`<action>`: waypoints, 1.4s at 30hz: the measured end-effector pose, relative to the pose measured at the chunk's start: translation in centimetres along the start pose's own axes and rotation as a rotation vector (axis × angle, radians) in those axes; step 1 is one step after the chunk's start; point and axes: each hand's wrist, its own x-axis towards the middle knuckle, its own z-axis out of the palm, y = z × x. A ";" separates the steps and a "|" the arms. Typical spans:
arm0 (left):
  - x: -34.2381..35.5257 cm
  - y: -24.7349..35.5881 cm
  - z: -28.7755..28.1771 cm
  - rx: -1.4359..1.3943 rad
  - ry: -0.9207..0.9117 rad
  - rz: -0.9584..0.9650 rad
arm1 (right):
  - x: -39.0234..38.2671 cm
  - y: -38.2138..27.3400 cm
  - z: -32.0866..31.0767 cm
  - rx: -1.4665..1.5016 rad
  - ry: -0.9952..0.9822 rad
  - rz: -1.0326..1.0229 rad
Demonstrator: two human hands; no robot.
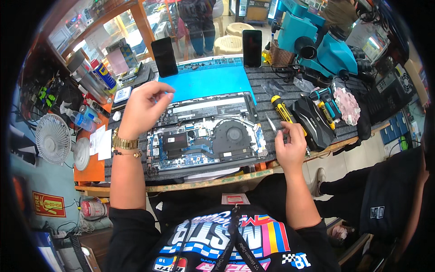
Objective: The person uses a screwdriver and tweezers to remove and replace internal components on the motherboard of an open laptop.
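An opened laptop [206, 156] lies in front of me with its insides bare. A long black battery [213, 109] spans its far side, and a round cooling fan [232, 135] sits right of the middle. Over the battery's left end hovers my left hand [146, 109], thumb and fingers drawn together; whatever they may pinch is too small to make out. Just right of the laptop, my right hand [292, 147] is closed around slim metal tweezers [271, 123], whose tip points away from me. A blue repair mat [208, 84] lies beyond the laptop.
Two dark phones [164, 57] stand upright at the back. On the right are a yellow-black screwdriver [282, 109], a black graphics-card-like box [312, 122] and a teal microscope [317, 43]. A small fan [53, 138] and bottles [81, 120] stand left. Another person [385, 195] is at right.
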 end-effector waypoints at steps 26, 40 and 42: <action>-3.7 -7.1 1.8 -0.108 0.108 -0.144 | 0.0 0.1 0.5 -0.009 -0.008 0.003; -3.7 -7.0 2.1 -0.087 0.101 -0.149 | 0.0 0.0 0.4 0.002 -0.013 0.018; -3.7 -7.0 2.1 -0.081 0.104 -0.153 | 0.0 0.0 0.4 -0.003 -0.015 0.019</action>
